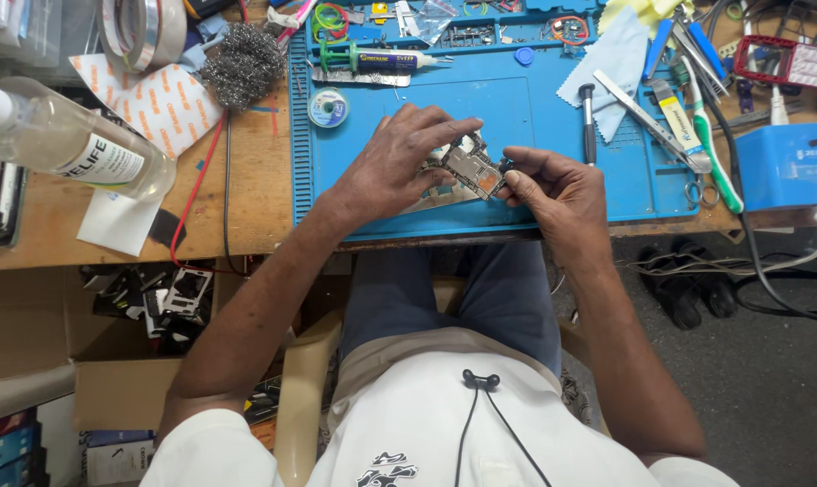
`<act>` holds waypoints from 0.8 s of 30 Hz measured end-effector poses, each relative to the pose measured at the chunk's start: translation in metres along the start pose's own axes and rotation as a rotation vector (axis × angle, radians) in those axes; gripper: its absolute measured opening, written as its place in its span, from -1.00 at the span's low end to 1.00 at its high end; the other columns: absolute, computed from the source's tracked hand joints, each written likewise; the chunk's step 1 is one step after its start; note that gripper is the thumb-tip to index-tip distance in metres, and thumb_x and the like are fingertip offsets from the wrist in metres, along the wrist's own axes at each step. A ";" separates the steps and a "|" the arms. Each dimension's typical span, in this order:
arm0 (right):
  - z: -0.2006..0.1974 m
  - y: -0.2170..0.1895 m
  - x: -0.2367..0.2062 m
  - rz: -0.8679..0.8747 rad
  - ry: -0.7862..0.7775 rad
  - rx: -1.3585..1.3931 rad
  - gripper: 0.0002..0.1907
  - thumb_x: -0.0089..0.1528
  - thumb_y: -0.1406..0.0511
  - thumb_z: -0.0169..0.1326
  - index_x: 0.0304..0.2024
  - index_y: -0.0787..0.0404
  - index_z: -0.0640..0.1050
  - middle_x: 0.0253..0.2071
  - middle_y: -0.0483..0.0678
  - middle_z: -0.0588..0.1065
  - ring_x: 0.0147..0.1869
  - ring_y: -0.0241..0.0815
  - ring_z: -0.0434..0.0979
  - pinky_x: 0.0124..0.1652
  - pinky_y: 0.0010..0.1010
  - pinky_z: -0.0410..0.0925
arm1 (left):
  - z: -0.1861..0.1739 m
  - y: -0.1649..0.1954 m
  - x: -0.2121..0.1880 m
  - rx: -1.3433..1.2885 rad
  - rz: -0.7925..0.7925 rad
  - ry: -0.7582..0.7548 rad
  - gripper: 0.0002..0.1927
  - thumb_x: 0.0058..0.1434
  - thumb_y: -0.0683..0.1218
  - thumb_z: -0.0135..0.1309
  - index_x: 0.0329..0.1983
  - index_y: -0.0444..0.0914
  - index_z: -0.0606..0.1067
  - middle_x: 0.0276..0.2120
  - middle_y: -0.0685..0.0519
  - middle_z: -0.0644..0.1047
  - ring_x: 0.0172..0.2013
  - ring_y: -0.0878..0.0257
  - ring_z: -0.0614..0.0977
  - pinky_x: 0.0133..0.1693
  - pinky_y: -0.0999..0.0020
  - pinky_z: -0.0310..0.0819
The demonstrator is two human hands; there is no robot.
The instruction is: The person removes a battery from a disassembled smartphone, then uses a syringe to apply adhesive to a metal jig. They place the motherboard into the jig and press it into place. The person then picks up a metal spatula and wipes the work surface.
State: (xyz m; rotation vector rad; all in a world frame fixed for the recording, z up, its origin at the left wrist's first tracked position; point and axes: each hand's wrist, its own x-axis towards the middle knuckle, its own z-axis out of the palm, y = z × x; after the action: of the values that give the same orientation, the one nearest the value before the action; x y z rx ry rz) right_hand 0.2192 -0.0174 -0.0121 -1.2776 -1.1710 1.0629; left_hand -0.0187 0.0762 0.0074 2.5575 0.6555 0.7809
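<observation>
- The right hand [557,185] pinches the right end of a small circuit board [474,169] between thumb and fingertips, clamped on its edge; the board is tilted, its metal shields and a copper-coloured patch facing up
- The left hand [399,162] lies spread over the left part of the board, fingers curled down onto it and onto a flat silvery phone frame [436,194] underneath; whether it grips or only presses I cannot tell
- Board and both hands sit over the near edge of a blue repair mat [553,117], which covers the middle of the wooden tabletop [246,189]
- Just beyond the right hand a black-handled screwdriver [588,122] lies upright on the mat, beside a light blue cloth [618,59]; further right lie long tweezers [647,117] and a green-and-white toothbrush [711,135], overlapping the mat's right edge
- Beyond the left hand a small spool of solder wire [327,107] rests on the mat; behind it a syringe of flux [381,60] with a green plunger lies sideways
- Off the mat's far left corner sits a ball of steel wool [243,65]; left of that a clear plastic bottle [70,144] lies on its side, and a roll of tape [142,32] stands near the far edge
- At the far right a blue box [792,162] stands on the tabletop; black cables hang past it toward the floor
</observation>
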 end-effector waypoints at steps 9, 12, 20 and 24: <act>-0.002 0.004 0.003 0.032 0.063 0.140 -0.69 0.28 0.47 0.22 0.07 0.46 0.57 -0.19 0.09 0.64 -0.19 -0.24 0.69 -0.20 -0.55 0.57 | 0.007 0.027 -0.009 0.121 -0.147 0.181 -0.08 0.01 0.16 0.46 0.35 -0.29 0.36 0.14 -0.05 0.47 0.10 0.03 0.45 0.07 0.04 0.30; 0.001 0.002 0.002 0.042 0.056 0.178 -0.69 0.27 0.47 0.23 0.06 0.46 0.56 -0.20 0.08 0.63 -0.19 -0.23 0.70 -0.21 -0.54 0.57 | 0.013 0.037 -0.007 0.150 -0.172 0.188 0.02 -0.11 0.27 0.49 0.30 -0.33 0.38 0.10 -0.09 0.47 0.06 0.00 0.45 0.04 0.00 0.29; 0.004 -0.007 0.001 0.066 -0.001 0.129 -0.62 0.25 0.46 0.23 0.13 0.39 0.55 -0.15 0.07 0.64 -0.12 -0.25 0.69 -0.15 -0.51 0.57 | 0.014 0.029 -0.010 0.187 -0.181 0.213 -0.16 -0.01 0.14 0.47 0.26 -0.32 0.43 0.09 -0.07 0.49 0.08 0.01 0.46 0.07 0.02 0.32; 0.001 -0.017 0.005 -0.193 0.005 -0.398 -0.57 0.28 0.45 0.21 0.21 0.27 0.53 0.02 -0.01 0.63 0.06 -0.24 0.66 0.01 -0.42 0.55 | -0.010 0.013 -0.021 0.256 -0.221 0.255 -0.17 0.02 0.11 0.47 0.27 -0.35 0.42 0.07 -0.13 0.50 0.07 -0.01 0.47 0.12 0.01 0.31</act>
State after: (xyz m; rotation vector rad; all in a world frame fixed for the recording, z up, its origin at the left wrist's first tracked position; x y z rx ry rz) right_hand 0.2180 -0.0127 0.0049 -1.4309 -1.5202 0.7051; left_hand -0.0360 0.0566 0.0122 2.5659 1.1654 1.0110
